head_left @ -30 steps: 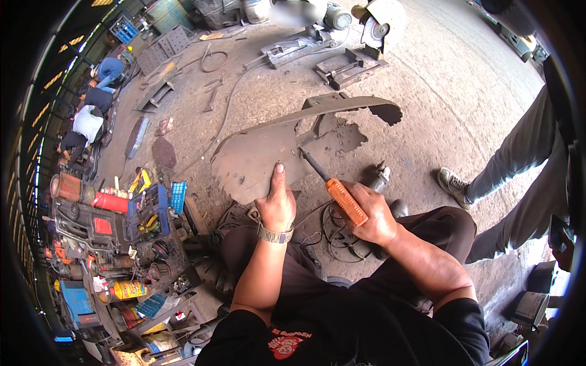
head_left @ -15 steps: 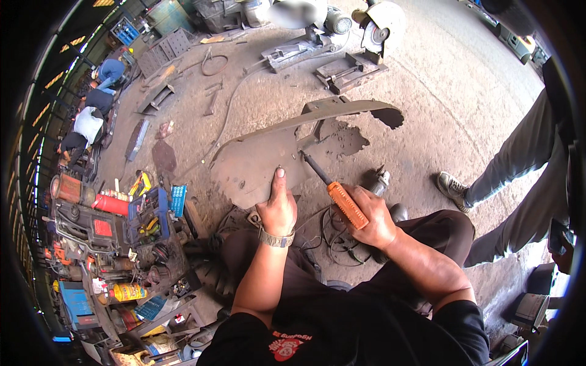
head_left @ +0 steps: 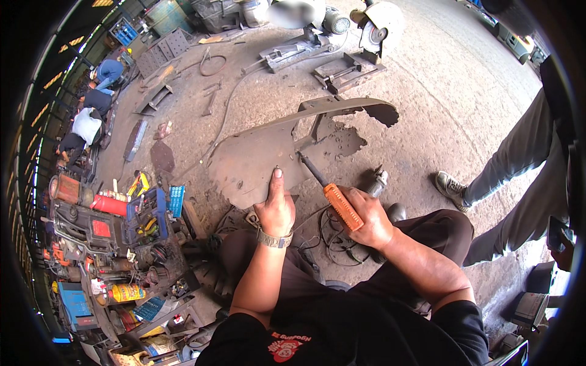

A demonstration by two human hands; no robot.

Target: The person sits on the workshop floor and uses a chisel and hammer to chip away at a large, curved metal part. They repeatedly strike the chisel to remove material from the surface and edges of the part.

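A brown, curved metal sheet with ragged, eaten-away edges is tilted up in front of me. My left hand grips its near edge, thumb flat on top and the other fingers hidden. My right hand is wrapped round an orange-handled tool with a dark shaft. The shaft points up and left, and its tip meets the sheet or lies just over it, near the cut-out; contact is hard to tell. What kind of tool it is, I cannot make out. Right of the shaft, an angle grinder lies on the floor.
Black cable coils between my knees. Toolboxes and tools crowd the left, including an open blue case. A cut-off saw stands ahead. A person's shoe is at right; other people crouch far left.
The sheet, both hands and the tool have shifted very slightly left in the picture, as has the background. Both grips look the same.
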